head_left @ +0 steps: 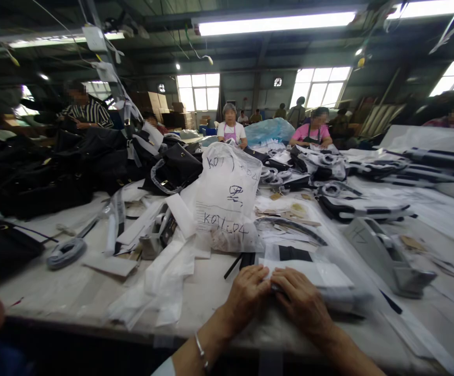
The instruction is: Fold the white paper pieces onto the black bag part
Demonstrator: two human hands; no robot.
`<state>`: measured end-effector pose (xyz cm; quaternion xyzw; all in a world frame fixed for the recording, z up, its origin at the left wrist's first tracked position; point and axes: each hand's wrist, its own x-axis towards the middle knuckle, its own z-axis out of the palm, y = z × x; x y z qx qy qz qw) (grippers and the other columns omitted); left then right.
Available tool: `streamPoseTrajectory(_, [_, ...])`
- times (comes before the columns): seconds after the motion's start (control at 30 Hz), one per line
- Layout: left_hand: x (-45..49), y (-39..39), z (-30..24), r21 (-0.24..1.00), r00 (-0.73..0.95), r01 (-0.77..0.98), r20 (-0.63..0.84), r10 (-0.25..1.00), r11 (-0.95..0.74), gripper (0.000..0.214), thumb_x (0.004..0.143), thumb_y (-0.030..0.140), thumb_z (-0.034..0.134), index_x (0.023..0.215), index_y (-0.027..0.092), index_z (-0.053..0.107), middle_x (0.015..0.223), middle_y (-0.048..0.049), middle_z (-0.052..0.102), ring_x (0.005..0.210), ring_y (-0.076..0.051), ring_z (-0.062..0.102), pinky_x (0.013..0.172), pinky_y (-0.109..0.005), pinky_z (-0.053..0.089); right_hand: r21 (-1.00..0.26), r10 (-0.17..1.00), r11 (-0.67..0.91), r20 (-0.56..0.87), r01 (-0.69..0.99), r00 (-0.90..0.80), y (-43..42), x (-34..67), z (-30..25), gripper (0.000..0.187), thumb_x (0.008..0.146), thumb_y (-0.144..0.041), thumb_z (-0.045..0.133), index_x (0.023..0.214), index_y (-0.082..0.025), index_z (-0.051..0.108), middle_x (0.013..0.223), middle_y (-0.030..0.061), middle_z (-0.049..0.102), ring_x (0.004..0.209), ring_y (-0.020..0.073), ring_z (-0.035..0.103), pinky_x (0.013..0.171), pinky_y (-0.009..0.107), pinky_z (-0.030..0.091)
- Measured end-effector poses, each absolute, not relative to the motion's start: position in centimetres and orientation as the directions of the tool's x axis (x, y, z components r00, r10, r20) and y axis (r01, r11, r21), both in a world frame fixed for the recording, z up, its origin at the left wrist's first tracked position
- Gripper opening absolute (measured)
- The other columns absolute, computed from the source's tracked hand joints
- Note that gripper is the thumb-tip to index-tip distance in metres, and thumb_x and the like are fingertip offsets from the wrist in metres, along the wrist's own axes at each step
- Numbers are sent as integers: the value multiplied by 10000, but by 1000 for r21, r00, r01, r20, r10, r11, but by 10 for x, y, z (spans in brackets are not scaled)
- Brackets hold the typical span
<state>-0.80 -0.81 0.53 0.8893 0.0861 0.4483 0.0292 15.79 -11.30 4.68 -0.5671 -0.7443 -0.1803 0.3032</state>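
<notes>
Both hands rest low on the surface, palms down, with their fingertips meeting at the left end of a flat white packet in clear film. The left hand has a bracelet at the wrist. It sits just off the packet's end, and only its fingertips touch it. The right hand lies over the packet's near corner, so it is the nearer of the two to the packet's bulk.

Each grip is narrow, with the fingers curled down and pressed close together. The fingertips are tucked under, so I cannot tell whether they pinch a fold of the film or only press on it.

From the grip, the packet stretches away to the right and slightly forward. Its long axis runs roughly across the view, and its far end is well clear of both hands.

- **Ahead of the grip:** A few black strips lie near the left hand. Beyond them stands a plastic bag with writing on it.
- **Right of the grip:** A grey tape dispenser sits past the packet's far end, apart from it.
- **Left of the grip:** Well away are a coil of cord and a heap of black bags.
- **Far side of the surface:** Other people sit there, and their hands are nowhere near the packet.
</notes>
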Motion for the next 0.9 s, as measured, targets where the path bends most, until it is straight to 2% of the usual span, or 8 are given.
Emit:
streamPoseTrajectory(0.1, [-9, -8, 5, 126, 589, 130, 788, 179, -983, 229, 1021, 254, 446, 1122, 205, 645, 1168, -62, 709, 1143, -196, 645, 984, -366, 531, -63, 739, 336, 636, 940, -221, -132, 164, 56, 243, 930, -197, 564, 1163, -215, 631, 1113, 70, 730, 1079, 228, 682, 1004, 426, 550])
streamPoseTrajectory(0.2, [-8, -8, 8, 131, 582, 138, 791, 187, -982, 195, 1009, 245, 463, 1017, 190, 650, 1130, -69, 719, 1112, -196, 660, 955, -356, 546, 65, 699, 440, 601, 896, -387, -161, 166, 55, 311, 904, -229, 626, 1214, -214, 641, 1160, 58, 732, 1150, 220, 659, 1061, 378, 514])
streamPoseTrajectory(0.27, [-7, -9, 11, 126, 581, 143, 792, 186, -982, 171, 994, 224, 477, 989, 181, 642, 1112, -80, 723, 1099, -198, 667, 940, -356, 554, 153, 676, 499, 548, 853, -493, -177, 163, 42, 373, 868, -209, 612, 1240, -211, 645, 1214, 52, 718, 1203, 227, 630, 1081, 363, 495])
streamPoseTrajectory(0.37, [-5, -11, 15, 131, 583, 153, 788, 197, -979, 143, 981, 190, 483, 985, 168, 624, 1100, -91, 727, 1095, -202, 673, 937, -357, 560, 207, 659, 473, 562, 856, -500, -184, 151, 13, 499, 796, -104, 525, 1274, -197, 631, 1279, 53, 687, 1236, 239, 606, 1096, 384, 472])
streamPoseTrajectory(0.43, [-4, -12, 16, 132, 583, 162, 787, 203, -978, 140, 980, 183, 481, 1009, 158, 615, 1083, -100, 731, 1088, -201, 677, 934, -356, 564, 162, 658, 454, 603, 876, -452, -179, 142, -3, 490, 789, -62, 500, 1240, -192, 641, 1223, 55, 716, 1207, 232, 627, 1101, 395, 463])
streamPoseTrajectory(0.53, [-2, -13, 17, 124, 577, 178, 790, 206, -976, 154, 974, 168, 471, 1038, 151, 611, 1061, -107, 733, 1067, -195, 683, 930, -353, 567, 3, 651, 497, 661, 868, -375, -170, 130, -7, 344, 849, -69, 495, 1125, -196, 657, 1045, 58, 768, 1120, 217, 678, 1100, 404, 457])
streamPoseTrajectory(0.67, [2, -16, 17, 125, 538, 210, 813, 221, -970, 147, 967, 138, 463, 993, 160, 606, 1013, -89, 736, 1023, -196, 694, 904, -348, 568, -163, 668, 551, 674, 818, -315, -166, 124, 12, 340, 835, -34, 471, 1080, -198, 640, 953, 64, 776, 984, 191, 731, 1012, 320, 528])
streamPoseTrajectory(0.9, [16, -28, 13, 177, 486, 281, 821, 299, -943, 153, 966, 117, 447, 965, 161, 594, 918, -79, 725, 931, -204, 702, 833, -354, 565, -165, 665, 566, 671, 808, -329, -176, 123, 21, 389, 800, -2, 448, 1071, -205, 639, 916, 45, 782, 865, 169, 753, 891, 237, 579])
